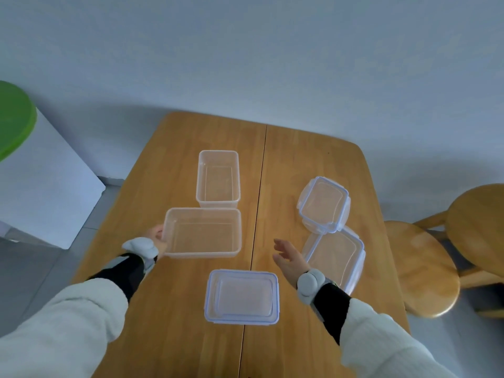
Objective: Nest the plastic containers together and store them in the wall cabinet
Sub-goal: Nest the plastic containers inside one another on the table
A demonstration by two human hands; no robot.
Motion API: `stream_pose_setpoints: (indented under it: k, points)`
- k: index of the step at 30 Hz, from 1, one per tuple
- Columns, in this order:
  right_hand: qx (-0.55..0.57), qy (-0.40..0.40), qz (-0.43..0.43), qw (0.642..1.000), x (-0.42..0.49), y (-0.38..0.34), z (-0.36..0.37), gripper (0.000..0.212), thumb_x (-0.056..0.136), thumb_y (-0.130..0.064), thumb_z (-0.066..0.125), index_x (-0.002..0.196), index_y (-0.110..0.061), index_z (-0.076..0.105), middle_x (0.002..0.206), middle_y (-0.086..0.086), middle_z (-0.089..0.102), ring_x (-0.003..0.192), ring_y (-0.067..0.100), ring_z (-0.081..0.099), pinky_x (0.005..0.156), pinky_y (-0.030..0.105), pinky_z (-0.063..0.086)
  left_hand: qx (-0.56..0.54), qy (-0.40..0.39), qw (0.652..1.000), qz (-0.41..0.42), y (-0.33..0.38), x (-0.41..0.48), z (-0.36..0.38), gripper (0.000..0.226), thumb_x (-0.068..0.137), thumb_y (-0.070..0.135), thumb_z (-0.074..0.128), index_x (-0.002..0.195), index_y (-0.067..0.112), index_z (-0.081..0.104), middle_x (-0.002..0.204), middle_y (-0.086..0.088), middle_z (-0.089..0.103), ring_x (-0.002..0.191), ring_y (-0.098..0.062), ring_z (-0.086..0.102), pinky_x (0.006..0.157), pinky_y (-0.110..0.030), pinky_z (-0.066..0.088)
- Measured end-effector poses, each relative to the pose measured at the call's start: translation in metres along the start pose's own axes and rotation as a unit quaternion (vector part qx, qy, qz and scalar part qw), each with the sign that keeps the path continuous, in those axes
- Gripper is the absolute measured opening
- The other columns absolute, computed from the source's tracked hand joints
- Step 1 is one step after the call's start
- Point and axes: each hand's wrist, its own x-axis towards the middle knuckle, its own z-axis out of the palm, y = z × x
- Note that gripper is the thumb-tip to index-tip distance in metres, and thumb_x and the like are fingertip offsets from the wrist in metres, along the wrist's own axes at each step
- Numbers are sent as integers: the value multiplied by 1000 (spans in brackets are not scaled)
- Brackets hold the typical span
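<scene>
A large clear container (203, 233) lies open on the wooden table (300, 159). My left hand (158, 238) grips its left rim. Just behind it stands a smaller, deeper clear container (218, 178), touching its far edge. My right hand (289, 257) hovers open above the table, to the right of the large container, holding nothing. Three blue-edged lids lie nearby: one flat at the front (242, 296), one (335, 257) just right of my right hand, and a smaller one (323, 204) overlapping its far end. No wall cabinet is in view.
A round wooden stool (420, 268) and a second wooden seat (480, 222) stand right of the table. At the left are a white unit (46, 186) and a green round object (13, 118). A pale wall runs behind.
</scene>
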Motion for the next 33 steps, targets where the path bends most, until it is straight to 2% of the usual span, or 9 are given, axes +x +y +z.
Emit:
stream_pose_setpoints:
  k: [3,8,13,15,18,23,26,29,33]
  points:
    - [69,5,28,997,4,1,-4,44,97,-16,48,140,-15,42,139,8,51,115,16,51,93,27,42,32,-46,998,38,12,-7,33,54,87,-8,51,138,3,41,130,-23,54,106,-41,58,79,-42,52]
    - [123,10,71,990,9,16,-10,51,96,-27,46,145,-21,35,146,5,44,133,23,43,112,46,36,59,-93,991,77,25,-16,78,50,86,0,57,135,3,45,132,-19,55,111,-38,58,88,-47,53]
    - [127,17,73,989,11,28,-17,54,93,-34,48,145,-26,36,144,0,47,130,22,47,110,48,39,51,-109,990,76,27,-16,89,49,88,3,58,135,5,45,131,-17,54,110,-34,59,58,-21,55]
    - [128,24,77,989,10,28,-19,54,94,-34,48,145,-25,35,143,-2,47,129,22,48,109,48,39,54,-101,990,76,24,-15,88,51,89,9,59,137,5,42,134,-15,53,116,-32,56,70,-27,57]
    - [118,56,113,985,6,28,-23,54,93,-33,50,142,-17,37,135,3,49,122,25,51,103,49,44,26,-85,996,29,13,-17,79,49,91,22,57,135,6,42,130,-15,55,109,-32,58,94,-42,50]
    - [141,-69,220,963,-26,35,-21,32,93,-27,56,117,-7,55,99,8,64,86,21,62,84,42,56,-40,-175,981,-69,-28,-36,63,14,86,19,66,97,10,63,104,-13,63,91,-25,63,89,-46,55]
    - [142,-125,204,960,-37,40,-12,30,89,-26,63,108,-3,59,94,8,65,81,20,64,81,41,59,-64,-225,965,-119,-38,-50,59,20,81,12,72,97,5,63,101,-12,64,90,-24,65,76,-41,59]
    - [121,-132,172,969,-37,37,-4,15,87,-15,66,92,-5,56,85,8,61,72,19,67,73,40,61,-81,-239,959,-131,-34,-59,59,17,82,5,69,92,-3,58,91,-14,67,85,-25,69,84,-48,57]
    - [82,-158,160,971,-39,22,-14,19,83,-9,70,87,-5,51,79,9,59,71,22,68,69,38,62,-36,-259,959,-110,-11,-68,53,13,85,3,64,92,-3,56,90,-16,67,84,-25,69,85,-45,57]
